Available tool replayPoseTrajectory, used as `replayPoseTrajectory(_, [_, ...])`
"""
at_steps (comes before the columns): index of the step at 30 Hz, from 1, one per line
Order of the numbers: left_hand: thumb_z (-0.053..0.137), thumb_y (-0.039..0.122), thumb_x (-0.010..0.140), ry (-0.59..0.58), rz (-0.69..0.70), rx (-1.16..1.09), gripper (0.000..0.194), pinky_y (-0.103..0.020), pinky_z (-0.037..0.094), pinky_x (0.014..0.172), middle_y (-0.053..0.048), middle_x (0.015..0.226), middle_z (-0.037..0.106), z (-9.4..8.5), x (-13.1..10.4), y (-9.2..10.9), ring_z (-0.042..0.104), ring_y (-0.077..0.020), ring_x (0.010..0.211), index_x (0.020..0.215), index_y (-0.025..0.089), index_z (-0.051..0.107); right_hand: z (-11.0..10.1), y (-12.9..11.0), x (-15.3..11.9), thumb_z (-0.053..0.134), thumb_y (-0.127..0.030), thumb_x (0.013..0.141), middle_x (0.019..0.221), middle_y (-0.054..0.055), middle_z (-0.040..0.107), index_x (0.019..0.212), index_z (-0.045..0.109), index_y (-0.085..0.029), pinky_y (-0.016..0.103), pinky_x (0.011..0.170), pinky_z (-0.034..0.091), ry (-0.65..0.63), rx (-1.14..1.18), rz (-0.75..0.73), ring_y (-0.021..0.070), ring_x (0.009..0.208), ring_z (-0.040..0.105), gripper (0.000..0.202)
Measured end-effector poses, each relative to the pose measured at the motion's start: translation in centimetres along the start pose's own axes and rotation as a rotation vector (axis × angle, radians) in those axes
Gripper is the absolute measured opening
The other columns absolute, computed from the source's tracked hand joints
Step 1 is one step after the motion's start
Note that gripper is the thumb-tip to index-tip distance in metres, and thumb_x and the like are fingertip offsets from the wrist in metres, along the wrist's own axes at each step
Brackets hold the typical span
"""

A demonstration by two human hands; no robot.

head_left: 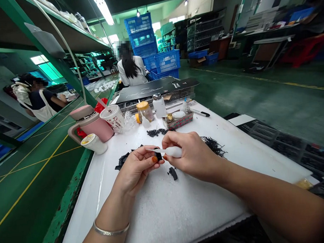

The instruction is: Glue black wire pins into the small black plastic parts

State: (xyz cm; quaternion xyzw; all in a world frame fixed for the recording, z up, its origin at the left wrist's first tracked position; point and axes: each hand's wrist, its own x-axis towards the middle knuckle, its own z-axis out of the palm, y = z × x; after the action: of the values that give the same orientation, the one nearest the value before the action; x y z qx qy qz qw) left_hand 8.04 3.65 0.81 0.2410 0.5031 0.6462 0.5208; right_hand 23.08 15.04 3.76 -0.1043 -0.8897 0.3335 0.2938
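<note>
Between its thumb and fingers, my left hand (138, 166) pinches a small black part (158, 155). My right hand (193, 154) is closed around a white dropper bottle (173, 152) with a long thin nozzle, which points left across the black part; whether the tip touches it I cannot tell. Below the hands, a loose black piece (173, 173) lies on the white work surface (165, 213). A heap of black parts (123, 159) sits partly behind my left hand. Thin black strips (214, 146) lie in a pile beyond my right hand.
Along the back left stand a pink mug (94, 124), a paper cup (113, 118) and a small tub (94, 143). A yellow-lidded jar (145, 111), white bottle (159, 105) and small box (180, 121) are farther right. A knife (201, 113) lies behind. Two people sit beyond.
</note>
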Motion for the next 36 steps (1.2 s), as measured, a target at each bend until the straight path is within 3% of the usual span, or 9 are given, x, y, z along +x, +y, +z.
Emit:
replayPoseTrajectory(8, [0.079,0.011,0.058,0.072,0.072,0.081,0.029,-0.017,0.053,0.062,-0.003,0.077,0.068,0.3,0.1,-0.2,0.064,-0.0105,0.065,0.085,0.012,0.068,1.1,0.4,-0.2,0.052,-0.006,0.066,0.069,-0.001,0.06,0.08,0.052,-0.018,0.022,0.055,0.031,0.029,-0.144,-0.099,0.0114,0.058,0.051,0.018])
replayPoseTrajectory(13, [0.079,0.009,0.057,0.117,0.233,0.242,0.026,-0.018,0.051,0.064,-0.004,0.076,0.069,0.5,-0.1,-0.5,0.063,-0.0122,0.069,0.08,0.012,0.07,1.7,0.7,-0.4,0.05,-0.003,0.065,0.073,0.001,0.061,0.081,0.052,-0.017,0.024,0.058,0.033,0.007,-0.208,-0.156,0.014,0.065,0.054,0.021])
replayPoseTrajectory(16, [0.077,0.015,0.063,0.117,0.278,0.263,0.021,-0.021,0.052,0.066,-0.004,0.076,0.07,0.4,-0.1,-0.5,0.064,-0.0129,0.067,0.082,0.014,0.071,1.5,0.9,0.0,0.053,-0.005,0.07,0.071,0.0,0.061,0.08,0.054,-0.018,0.023,0.058,0.034,0.024,-0.101,-0.064,0.0129,0.063,0.054,0.016])
replayPoseTrajectory(19, [0.079,0.019,0.063,0.123,0.231,0.183,0.022,-0.023,0.053,0.066,-0.005,0.077,0.07,0.4,-0.2,-0.5,0.065,-0.0141,0.067,0.083,0.014,0.07,1.1,1.2,0.6,0.058,-0.012,0.074,0.067,-0.002,0.06,0.077,0.054,-0.018,0.021,0.056,0.037,-0.013,0.153,0.097,0.0118,0.061,0.056,0.008])
replayPoseTrajectory(22, [0.078,0.02,0.064,0.085,0.193,0.134,0.023,-0.022,0.053,0.067,-0.005,0.079,0.07,0.3,-0.2,-0.3,0.065,-0.014,0.07,0.084,0.013,0.069,1.1,1.5,0.9,0.061,-0.014,0.074,0.065,-0.002,0.059,0.076,0.056,-0.017,0.021,0.054,0.039,-0.071,0.305,0.156,0.0115,0.06,0.056,0.006])
replayPoseTrajectory(31, [0.071,0.026,0.074,-0.033,0.18,0.2,0.023,-0.025,0.053,0.072,-0.006,0.089,0.067,0.2,-0.5,0.0,0.065,-0.0167,0.082,0.093,0.015,0.062,1.3,2.1,1.0,0.065,-0.02,0.074,0.059,-0.003,0.057,0.068,0.056,-0.016,0.02,0.051,0.037,-0.047,0.201,0.137,0.0094,0.055,0.051,0.011])
replayPoseTrajectory(36, [0.073,0.026,0.072,0.003,0.19,0.208,0.026,-0.025,0.052,0.071,-0.007,0.088,0.068,0.1,-0.4,0.1,0.066,-0.0183,0.082,0.093,0.014,0.064,0.4,2.3,1.1,0.062,-0.038,0.08,0.062,0.0,0.061,0.085,0.054,-0.017,0.019,0.04,0.039,-0.06,0.363,0.228,0.0114,0.048,0.055,0.023])
